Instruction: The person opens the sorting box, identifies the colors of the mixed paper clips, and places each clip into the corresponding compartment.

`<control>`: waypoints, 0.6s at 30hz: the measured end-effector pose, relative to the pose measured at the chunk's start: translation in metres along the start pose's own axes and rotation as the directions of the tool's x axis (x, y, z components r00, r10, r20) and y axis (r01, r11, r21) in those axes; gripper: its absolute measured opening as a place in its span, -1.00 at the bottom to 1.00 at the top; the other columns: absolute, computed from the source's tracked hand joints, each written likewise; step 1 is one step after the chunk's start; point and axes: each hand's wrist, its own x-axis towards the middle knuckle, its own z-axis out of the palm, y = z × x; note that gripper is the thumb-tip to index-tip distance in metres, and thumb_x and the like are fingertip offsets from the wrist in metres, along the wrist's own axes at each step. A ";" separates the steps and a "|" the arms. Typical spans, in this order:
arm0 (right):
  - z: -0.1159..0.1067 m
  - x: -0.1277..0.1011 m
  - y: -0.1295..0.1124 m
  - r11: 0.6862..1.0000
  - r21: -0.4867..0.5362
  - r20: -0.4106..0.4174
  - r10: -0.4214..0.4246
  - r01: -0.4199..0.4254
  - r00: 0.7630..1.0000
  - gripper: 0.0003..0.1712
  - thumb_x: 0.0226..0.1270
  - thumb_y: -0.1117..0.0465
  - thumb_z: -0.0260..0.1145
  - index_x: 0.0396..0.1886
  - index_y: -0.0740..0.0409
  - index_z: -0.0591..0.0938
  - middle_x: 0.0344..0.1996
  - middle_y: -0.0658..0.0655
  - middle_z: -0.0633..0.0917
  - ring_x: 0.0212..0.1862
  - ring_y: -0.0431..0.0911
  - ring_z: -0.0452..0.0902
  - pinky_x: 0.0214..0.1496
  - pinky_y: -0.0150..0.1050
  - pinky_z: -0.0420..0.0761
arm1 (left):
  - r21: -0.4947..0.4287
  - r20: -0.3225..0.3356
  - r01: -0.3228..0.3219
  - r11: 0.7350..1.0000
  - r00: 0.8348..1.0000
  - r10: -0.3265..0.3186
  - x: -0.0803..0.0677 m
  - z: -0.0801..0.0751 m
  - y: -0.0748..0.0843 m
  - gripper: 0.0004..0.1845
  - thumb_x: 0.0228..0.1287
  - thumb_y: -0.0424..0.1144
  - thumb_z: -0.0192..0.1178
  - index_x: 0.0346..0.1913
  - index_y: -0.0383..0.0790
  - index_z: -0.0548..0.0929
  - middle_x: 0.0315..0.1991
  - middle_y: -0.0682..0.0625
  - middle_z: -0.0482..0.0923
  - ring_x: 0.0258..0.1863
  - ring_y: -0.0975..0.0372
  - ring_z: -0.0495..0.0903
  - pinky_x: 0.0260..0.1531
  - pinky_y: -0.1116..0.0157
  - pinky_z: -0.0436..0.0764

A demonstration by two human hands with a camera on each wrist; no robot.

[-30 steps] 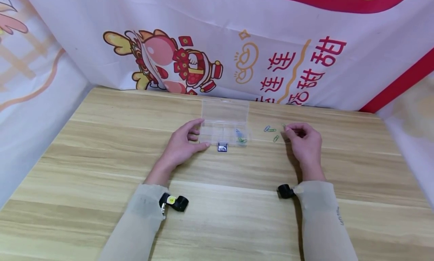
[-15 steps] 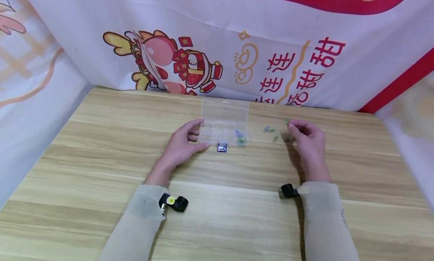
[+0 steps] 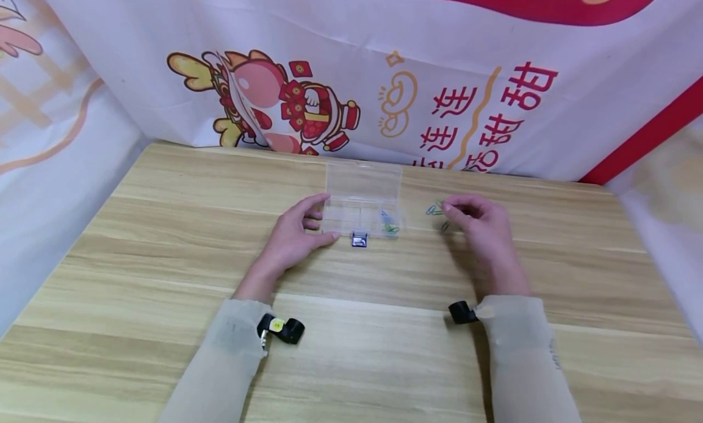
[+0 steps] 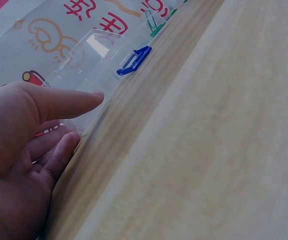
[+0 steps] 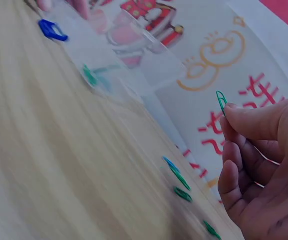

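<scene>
A clear plastic compartment box (image 3: 364, 182) stands near the back of the table, its lid raised. My left hand (image 3: 293, 234) holds the box's left end, thumb at the front and fingers along the side. A blue latch (image 4: 135, 61) sticks out from the front edge. Blue and green paper clips (image 3: 390, 226) lie in the right compartment. Right of the box, my right hand (image 3: 483, 224) pinches a green paper clip (image 5: 221, 101) between thumb and forefinger, raised above the table. Below it lie loose paper clips, a blue one (image 5: 170, 163) and green ones (image 5: 182, 194).
The wooden table (image 3: 351, 350) extends toward me and to both sides. A printed cloth (image 3: 329, 20) hangs right behind the box, and more cloth (image 3: 66, 136) borders the left side. Black wrist cameras (image 3: 460, 313) sit on both sleeves.
My right hand drew slightly right with the green paper clip, then moved back left over the loose clips, nearer the box. My left hand and the box have stayed in place.
</scene>
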 end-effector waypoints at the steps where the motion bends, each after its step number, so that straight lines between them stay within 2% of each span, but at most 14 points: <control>1: 0.003 0.000 -0.001 1.000 -0.008 0.012 -0.009 0.009 1.000 -0.62 0.51 -0.03 0.46 0.17 0.04 0.73 0.01 -0.13 0.69 0.07 -0.18 0.52 0.15 -0.23 0.59 | 0.000 0.000 -0.001 1.000 1.000 0.001 0.000 0.000 0.000 -0.13 0.27 -0.29 0.55 0.61 0.08 0.43 0.29 -0.15 0.59 0.21 -0.01 0.57 0.32 0.01 0.61; 4: 0.016 -0.001 -0.003 0.999 -0.024 0.047 -0.032 0.033 0.998 -0.62 0.50 0.02 0.47 0.16 0.10 0.73 0.00 -0.09 0.70 0.04 -0.16 0.55 0.10 -0.26 0.63 | -0.001 0.000 -0.003 1.000 1.000 0.003 0.000 0.000 0.001 -0.14 0.27 -0.29 0.55 0.61 0.08 0.43 0.29 -0.16 0.59 0.21 -0.01 0.57 0.32 0.01 0.61; 13: 0.042 -0.003 -0.003 0.986 -0.154 0.136 -0.047 0.068 0.990 -0.74 0.55 0.08 0.42 0.10 0.08 0.76 0.03 0.08 0.72 0.03 -0.06 0.55 0.03 -0.27 0.64 | -0.009 0.001 -0.002 1.000 1.000 0.002 -0.001 0.000 0.001 -0.14 0.27 -0.29 0.56 0.60 0.09 0.44 0.29 -0.15 0.59 0.21 -0.01 0.57 0.32 0.01 0.61; 18: 0.048 -0.004 0.000 0.970 -0.217 0.191 -0.071 0.113 0.979 -0.82 0.53 0.13 0.43 0.02 0.06 0.78 0.02 0.12 0.75 0.06 -0.01 0.58 0.12 -0.18 0.59 | -0.009 0.000 -0.006 1.000 1.000 0.006 -0.001 0.000 0.001 -0.14 0.27 -0.29 0.56 0.60 0.09 0.45 0.29 -0.16 0.59 0.21 -0.02 0.58 0.31 0.01 0.61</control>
